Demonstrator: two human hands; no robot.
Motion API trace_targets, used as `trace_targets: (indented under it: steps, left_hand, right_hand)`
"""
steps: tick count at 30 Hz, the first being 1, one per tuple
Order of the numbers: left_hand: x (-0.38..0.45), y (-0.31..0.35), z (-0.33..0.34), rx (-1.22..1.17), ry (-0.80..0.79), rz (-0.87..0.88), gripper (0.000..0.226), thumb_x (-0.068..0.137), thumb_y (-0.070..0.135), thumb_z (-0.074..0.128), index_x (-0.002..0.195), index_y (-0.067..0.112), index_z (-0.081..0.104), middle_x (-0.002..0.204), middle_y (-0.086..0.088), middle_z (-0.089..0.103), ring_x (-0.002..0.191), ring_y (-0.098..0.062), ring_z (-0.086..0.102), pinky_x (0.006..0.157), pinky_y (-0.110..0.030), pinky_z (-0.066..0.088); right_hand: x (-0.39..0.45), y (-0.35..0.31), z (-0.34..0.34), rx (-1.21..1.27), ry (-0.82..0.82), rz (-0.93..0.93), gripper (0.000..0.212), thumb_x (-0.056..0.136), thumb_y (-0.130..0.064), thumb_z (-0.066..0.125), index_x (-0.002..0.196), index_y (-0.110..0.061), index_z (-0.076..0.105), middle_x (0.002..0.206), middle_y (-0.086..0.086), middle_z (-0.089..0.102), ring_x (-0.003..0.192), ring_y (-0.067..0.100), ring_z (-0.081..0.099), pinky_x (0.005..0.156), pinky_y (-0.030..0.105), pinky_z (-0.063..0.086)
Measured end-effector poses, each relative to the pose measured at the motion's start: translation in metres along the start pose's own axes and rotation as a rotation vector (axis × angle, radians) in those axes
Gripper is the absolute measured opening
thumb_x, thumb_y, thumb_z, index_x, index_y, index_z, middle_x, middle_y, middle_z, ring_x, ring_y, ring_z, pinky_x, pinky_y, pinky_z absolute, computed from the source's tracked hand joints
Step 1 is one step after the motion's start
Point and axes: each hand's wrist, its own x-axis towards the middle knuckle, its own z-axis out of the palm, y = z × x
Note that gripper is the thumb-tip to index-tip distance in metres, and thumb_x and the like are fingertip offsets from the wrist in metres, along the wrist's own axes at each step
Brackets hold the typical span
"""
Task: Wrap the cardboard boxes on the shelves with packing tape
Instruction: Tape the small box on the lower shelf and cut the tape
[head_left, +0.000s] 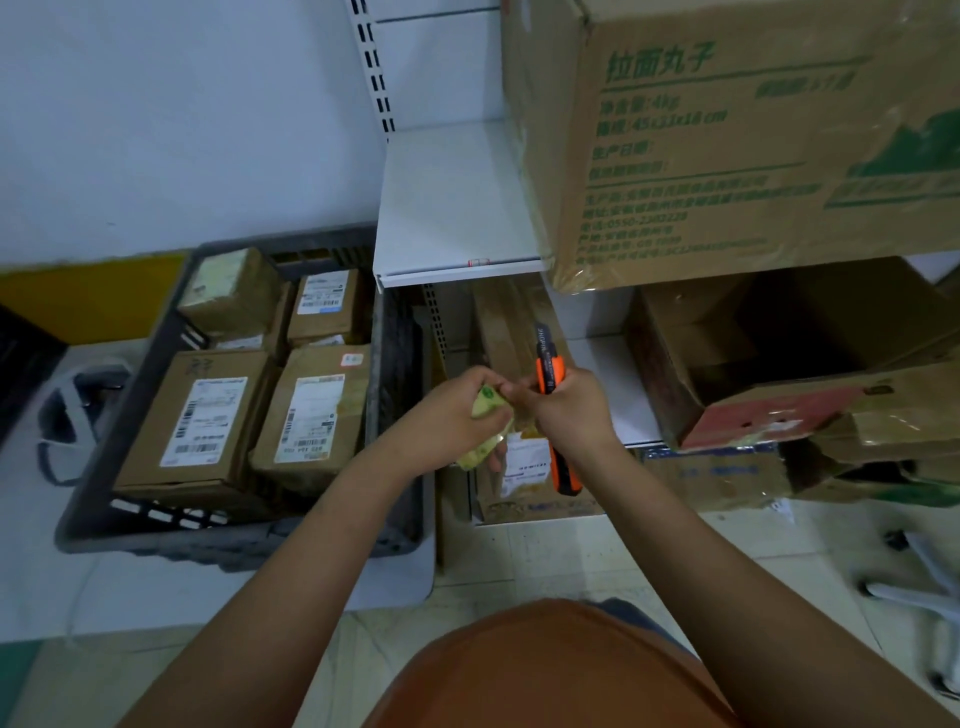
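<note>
Tape roll and cutter held at chest height, in front of lower shelf.

L hand (460, 415) curled round yellowish tape roll (485, 421); R hand (569, 408) gripped on orange knife (553, 395), thumb and forefinger brought to the roll, prob. so the tape end can be picked free. Box (524, 467) w/ white label seen below hands, at shelf (457, 208) base; brown, worn. Large printed box (753, 140) on upper shelf, dented box (779, 364) under it. Labelled parcels in grey crate (395, 364), left.

- Dim, even, cool indoor light; shadows faint.
- Wide-angle bending warps the white metal shelf (457, 208) above the fingers.
- Soft blur throughout; large brown cardboard box (753, 140) print smeared.
</note>
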Motion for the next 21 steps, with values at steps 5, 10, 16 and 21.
trace_targets:
  steps: [5,10,16,21]
  left_hand:
    - [0.001,0.004,0.0,0.085,0.01,0.005,0.086,0.093,0.03,0.068,0.153,0.044,0.008,0.09,0.001,0.074,0.062,-0.019,0.073,0.064,-0.034,0.062]
    - [0.0,-0.005,-0.013,0.363,-0.027,0.097,0.089,0.087,0.046,0.069,0.152,0.053,0.009,0.11,0.002,0.072,0.066,-0.006,0.072,0.075,-0.027,0.06]
    - [0.004,-0.035,-0.028,0.81,0.038,0.163,0.068,0.09,0.062,0.056,0.148,0.055,0.022,0.085,0.001,0.075,0.063,-0.001,0.065,0.076,-0.028,0.056]
    - [0.029,-0.044,-0.025,0.963,0.037,0.16,0.067,0.094,0.061,0.051,0.152,0.05,0.019,0.088,0.001,0.073,0.05,0.0,0.051,0.066,-0.027,0.055]
  right_hand:
    - [-0.01,0.011,-0.014,0.216,0.072,0.149,0.017,0.079,-0.021,0.083,0.072,-0.017,0.068,0.059,-0.004,0.062,0.051,0.009,0.054,0.059,0.03,0.047]
    - [-0.01,0.022,-0.039,0.271,0.209,0.241,0.019,0.081,-0.022,0.081,0.072,-0.017,0.065,0.059,0.0,0.058,0.051,0.013,0.048,0.056,0.03,0.043]
    - [-0.004,0.05,-0.074,0.284,0.363,0.275,0.027,0.086,-0.021,0.077,0.067,-0.022,0.058,0.061,0.002,0.053,0.058,0.018,0.049,0.065,0.036,0.044]
    - [0.007,0.06,-0.068,0.215,0.397,0.262,0.026,0.087,-0.024,0.075,0.067,-0.022,0.059,0.064,-0.002,0.058,0.062,0.016,0.055,0.074,0.038,0.049]
